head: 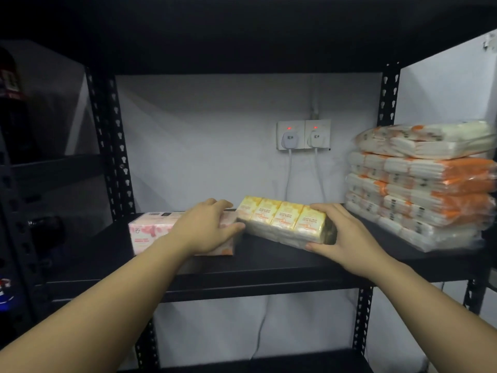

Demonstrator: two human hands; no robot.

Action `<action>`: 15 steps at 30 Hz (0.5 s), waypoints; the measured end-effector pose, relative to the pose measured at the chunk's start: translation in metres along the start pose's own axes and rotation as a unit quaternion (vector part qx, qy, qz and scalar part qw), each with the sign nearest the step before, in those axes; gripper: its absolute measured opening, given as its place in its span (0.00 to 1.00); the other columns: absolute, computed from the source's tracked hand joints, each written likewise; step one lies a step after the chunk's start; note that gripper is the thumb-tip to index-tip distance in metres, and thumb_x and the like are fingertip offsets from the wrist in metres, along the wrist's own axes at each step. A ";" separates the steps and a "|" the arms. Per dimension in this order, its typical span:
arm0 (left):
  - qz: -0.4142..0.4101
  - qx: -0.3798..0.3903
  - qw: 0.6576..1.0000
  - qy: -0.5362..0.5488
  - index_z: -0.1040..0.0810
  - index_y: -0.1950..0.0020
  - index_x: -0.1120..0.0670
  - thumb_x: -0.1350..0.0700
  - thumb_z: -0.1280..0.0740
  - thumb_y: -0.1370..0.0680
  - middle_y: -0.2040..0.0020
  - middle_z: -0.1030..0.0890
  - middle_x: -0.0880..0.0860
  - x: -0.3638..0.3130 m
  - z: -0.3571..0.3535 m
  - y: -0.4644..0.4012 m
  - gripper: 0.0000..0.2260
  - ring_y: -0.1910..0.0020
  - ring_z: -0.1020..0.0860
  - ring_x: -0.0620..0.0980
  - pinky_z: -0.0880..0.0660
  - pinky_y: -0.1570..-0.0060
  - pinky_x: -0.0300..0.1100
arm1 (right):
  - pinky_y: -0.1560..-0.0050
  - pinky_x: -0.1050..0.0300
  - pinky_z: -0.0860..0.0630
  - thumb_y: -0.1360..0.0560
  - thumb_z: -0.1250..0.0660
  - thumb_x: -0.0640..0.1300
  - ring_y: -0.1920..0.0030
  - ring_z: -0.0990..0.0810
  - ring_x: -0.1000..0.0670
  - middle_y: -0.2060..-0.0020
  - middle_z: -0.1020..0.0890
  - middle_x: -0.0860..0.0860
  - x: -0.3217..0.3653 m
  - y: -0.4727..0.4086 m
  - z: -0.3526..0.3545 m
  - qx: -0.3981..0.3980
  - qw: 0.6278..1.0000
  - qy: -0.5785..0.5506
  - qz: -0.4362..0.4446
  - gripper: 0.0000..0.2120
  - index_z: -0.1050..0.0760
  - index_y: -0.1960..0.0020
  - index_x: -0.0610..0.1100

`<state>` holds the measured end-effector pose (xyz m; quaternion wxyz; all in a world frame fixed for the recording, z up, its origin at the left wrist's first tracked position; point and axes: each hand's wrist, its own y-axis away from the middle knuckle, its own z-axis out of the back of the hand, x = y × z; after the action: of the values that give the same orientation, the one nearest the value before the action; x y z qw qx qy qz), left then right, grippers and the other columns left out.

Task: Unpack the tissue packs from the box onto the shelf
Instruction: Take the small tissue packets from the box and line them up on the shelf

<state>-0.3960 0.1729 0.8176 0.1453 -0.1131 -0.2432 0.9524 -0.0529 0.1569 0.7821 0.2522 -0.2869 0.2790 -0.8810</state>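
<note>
The black metal shelf (269, 262) carries everything here. At its right end sits the biggest load, a stack of orange-and-white tissue bundles (422, 184), reaching close to the front edge. At the left end, near the back corner post, lies a pink tissue pack (150, 230). Between them, about mid-shelf, is the yellow tissue pack (285, 219), a wrapped row of four small packs, tilted with its right end lifted off the shelf and its left end against the pink pack. The right hand (347, 238) has its grip clamped on the yellow pack's right end, thumb under, fingers over the top. The left hand (207, 227) rests on the pink pack's right end, fingers loosely bent over it, thumb touching the yellow pack. The box is not in view.

The likely trouble: pushing the yellow pack leftward could shove the pink pack askew, or the slick wrap could slip from a one-ended grip and drop toward the front edge.
</note>
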 end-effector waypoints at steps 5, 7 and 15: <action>0.091 0.108 0.990 -0.030 0.26 0.29 0.50 0.27 0.39 0.27 0.33 0.20 0.53 -0.030 -0.008 -0.044 0.36 0.39 0.22 0.55 0.24 0.39 0.52 | 0.47 0.69 0.28 0.36 0.22 0.68 0.36 0.30 0.71 0.37 0.29 0.73 -0.014 0.002 0.010 0.013 0.999 -0.046 0.000 0.36 0.36 0.32 0.74; 0.101 0.110 0.989 0.003 0.24 0.31 0.49 0.29 0.33 0.30 0.38 0.19 0.49 -0.036 -0.009 -0.050 0.34 0.44 0.22 0.51 0.24 0.45 0.46 | 0.46 0.67 0.26 0.35 0.23 0.69 0.37 0.28 0.68 0.37 0.28 0.71 -0.019 0.003 0.009 0.016 0.998 -0.067 -0.004 0.37 0.33 0.30 0.69; 0.007 0.053 0.996 0.072 0.24 0.31 0.46 0.48 0.21 0.31 0.49 0.23 0.46 -0.044 -0.012 -0.051 0.29 0.52 0.23 0.41 0.27 0.54 0.38 | 0.46 0.48 0.18 0.29 0.28 0.66 0.45 0.18 0.55 0.42 0.20 0.58 -0.034 0.004 0.008 -0.049 0.978 -0.146 -0.142 0.20 0.28 0.41 0.62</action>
<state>-0.3400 0.2060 0.8392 0.1618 -0.1755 -0.1808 0.9541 -0.0221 0.1718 0.7722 0.1485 -0.4614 0.2388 -0.8415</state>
